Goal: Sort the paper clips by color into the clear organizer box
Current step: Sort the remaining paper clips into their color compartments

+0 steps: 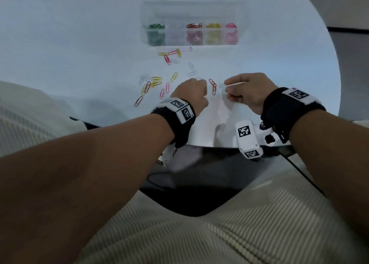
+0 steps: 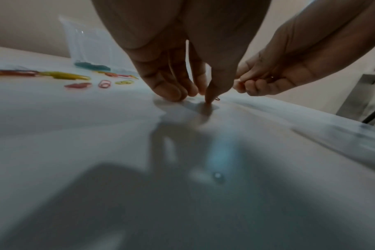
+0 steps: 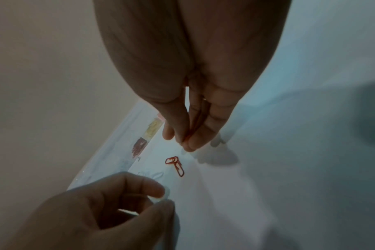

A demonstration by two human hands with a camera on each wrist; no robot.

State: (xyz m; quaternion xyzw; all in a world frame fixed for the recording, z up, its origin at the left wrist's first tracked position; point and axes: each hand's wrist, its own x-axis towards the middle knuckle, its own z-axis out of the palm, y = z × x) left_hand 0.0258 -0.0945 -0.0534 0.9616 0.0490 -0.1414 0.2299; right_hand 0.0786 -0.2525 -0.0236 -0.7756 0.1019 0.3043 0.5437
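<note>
Two hands work at the near edge of a round white table [image 1: 60, 44] in the head view. The left hand [image 1: 191, 93] is curled, knuckles up, fingertips down on the table just left of two linked red paper clips [image 1: 212, 86]. The right hand [image 1: 248, 91] sits just right of them with fingers bunched; what it pinches cannot be told here. Loose paper clips [image 1: 153, 82] in pink, yellow, red and clear lie scattered between the hands and the clear organizer box [image 1: 191, 23], which stands at the far side with green, clear, red, yellow and pink clips in separate compartments.

From the left wrist, the left hand's fingers [image 2: 171, 88] point down, close together, tips touching the table beside a red clip end [image 2: 218, 98]. The right hand [image 2: 274, 79] is curled beside it.

From the right wrist, the right hand's thumb and fingers [image 3: 195, 133] press together around thin red clips [image 3: 196, 121]. The linked red clips [image 3: 176, 165] lie on the table, apart from both hands.
</note>
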